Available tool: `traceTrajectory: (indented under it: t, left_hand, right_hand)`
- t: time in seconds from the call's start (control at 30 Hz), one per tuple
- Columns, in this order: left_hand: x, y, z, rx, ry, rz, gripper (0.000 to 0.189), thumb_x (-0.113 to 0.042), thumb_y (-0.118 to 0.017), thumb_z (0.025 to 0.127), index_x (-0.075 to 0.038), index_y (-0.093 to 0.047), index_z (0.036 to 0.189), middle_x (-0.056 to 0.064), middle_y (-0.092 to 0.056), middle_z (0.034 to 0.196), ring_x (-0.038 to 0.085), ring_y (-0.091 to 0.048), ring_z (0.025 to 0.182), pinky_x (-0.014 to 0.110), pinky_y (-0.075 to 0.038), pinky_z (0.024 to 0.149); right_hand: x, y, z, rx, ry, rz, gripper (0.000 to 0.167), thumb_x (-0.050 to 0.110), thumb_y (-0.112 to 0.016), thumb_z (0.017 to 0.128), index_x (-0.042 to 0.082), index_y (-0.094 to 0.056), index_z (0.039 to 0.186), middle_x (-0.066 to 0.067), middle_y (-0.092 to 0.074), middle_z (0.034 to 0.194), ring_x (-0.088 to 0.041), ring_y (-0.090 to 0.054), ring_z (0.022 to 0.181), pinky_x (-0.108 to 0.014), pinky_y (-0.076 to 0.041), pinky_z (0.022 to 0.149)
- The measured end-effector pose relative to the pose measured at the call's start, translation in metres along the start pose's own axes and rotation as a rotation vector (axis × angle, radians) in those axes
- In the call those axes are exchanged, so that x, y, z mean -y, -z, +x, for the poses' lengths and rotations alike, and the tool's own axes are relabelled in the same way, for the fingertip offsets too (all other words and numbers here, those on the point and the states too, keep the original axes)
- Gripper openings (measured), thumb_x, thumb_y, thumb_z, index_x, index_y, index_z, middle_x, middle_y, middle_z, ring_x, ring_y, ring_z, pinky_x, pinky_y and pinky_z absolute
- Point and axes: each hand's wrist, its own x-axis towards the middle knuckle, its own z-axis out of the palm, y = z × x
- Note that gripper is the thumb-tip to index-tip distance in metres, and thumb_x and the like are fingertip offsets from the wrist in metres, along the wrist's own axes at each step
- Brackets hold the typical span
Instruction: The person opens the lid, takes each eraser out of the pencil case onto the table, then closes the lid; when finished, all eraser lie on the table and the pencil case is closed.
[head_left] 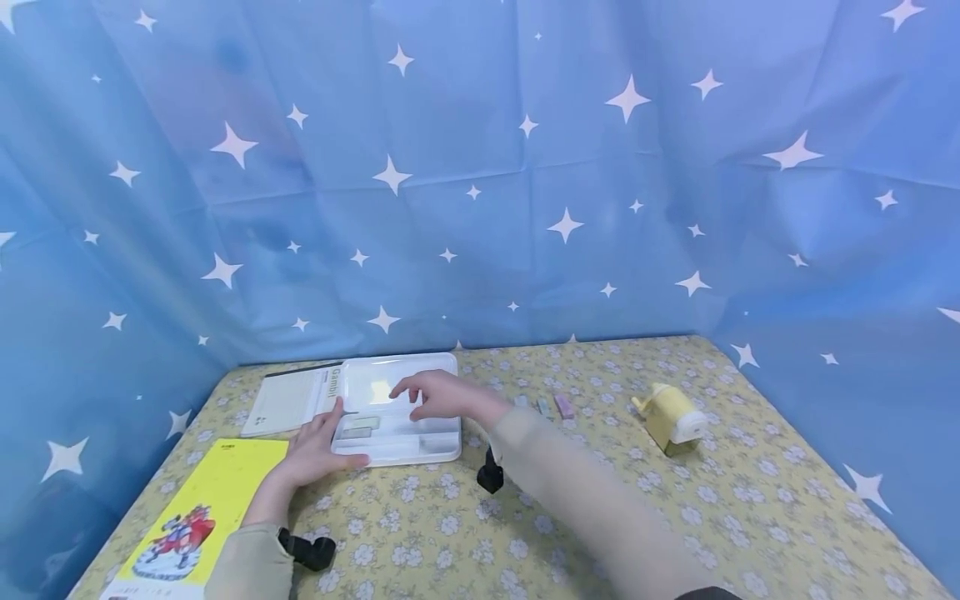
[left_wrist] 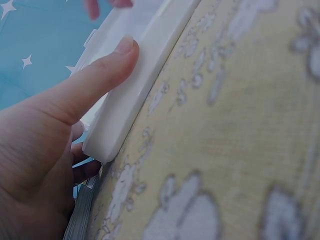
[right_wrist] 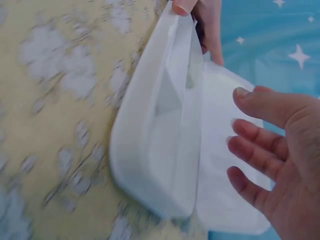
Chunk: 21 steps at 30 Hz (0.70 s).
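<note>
A white plastic pencil case (head_left: pixel 397 448) lies unfolded on the table, its lid laid back and its tray split into compartments. My left hand (head_left: pixel 311 450) grips the tray's near left corner, thumb (left_wrist: pixel 107 70) on the front wall and the other fingers round the left side, partly hidden. Over the lid hovers my right hand (head_left: pixel 438 396), fingers loosely bent and nothing between them. In the right wrist view, its fingers (right_wrist: pixel 255 145) stand apart in front of the lid (right_wrist: pixel 225 165). Small pale greenish pieces (head_left: pixel 360 428) lie in the tray's left part.
Left of the case is a white notepad (head_left: pixel 281 404) marked Gambit. Nearer is a yellow booklet (head_left: pixel 217 500) with a cartoon figure. To the right lie a pink eraser (head_left: pixel 564 407) and a small pale green block (head_left: pixel 543 407). Farther right stands a yellow crank pencil sharpener (head_left: pixel 670 417).
</note>
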Motion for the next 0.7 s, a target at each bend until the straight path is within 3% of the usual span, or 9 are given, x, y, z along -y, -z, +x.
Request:
traceTrajectory:
  t: [0.1,0.3,0.7]
  left_hand:
    - [0.000,0.000,0.000,-0.003,0.001,0.002,0.125,-0.064,-0.075,0.070,-0.010,-0.003,0.157,0.030,-0.017,0.152,0.052,-0.015,0.136,0.071,-0.016,0.103]
    - [-0.001,0.001,0.001,0.000,-0.008,0.000,0.123,-0.063,-0.076,0.071,-0.009,-0.004,0.157,0.030,-0.018,0.152,0.053,-0.015,0.136,0.071,-0.014,0.103]
    - [-0.001,0.001,0.001,-0.003,0.000,-0.002,0.123,-0.061,-0.077,0.071,-0.011,-0.004,0.157,0.029,-0.018,0.152,0.051,-0.015,0.137,0.071,-0.013,0.104]
  right_hand:
    - [0.006,-0.001,0.012,0.018,0.009,-0.047,0.045,0.010,-0.068,0.091,0.018,-0.059,0.135,-0.009,-0.060,0.118,-0.013,-0.056,0.080,-0.024,-0.046,0.070]
    - [0.016,-0.008,0.029,0.054,0.008,-0.105,0.048,0.009,-0.069,0.091,0.019,-0.058,0.136,-0.007,-0.057,0.129,-0.021,-0.057,0.110,-0.025,-0.048,0.084]
    - [0.020,-0.029,0.051,0.071,-0.019,-0.239,0.047,0.012,-0.072,0.089,0.026,-0.060,0.133,0.002,-0.061,0.115,-0.012,-0.058,0.104,-0.023,-0.047,0.086]
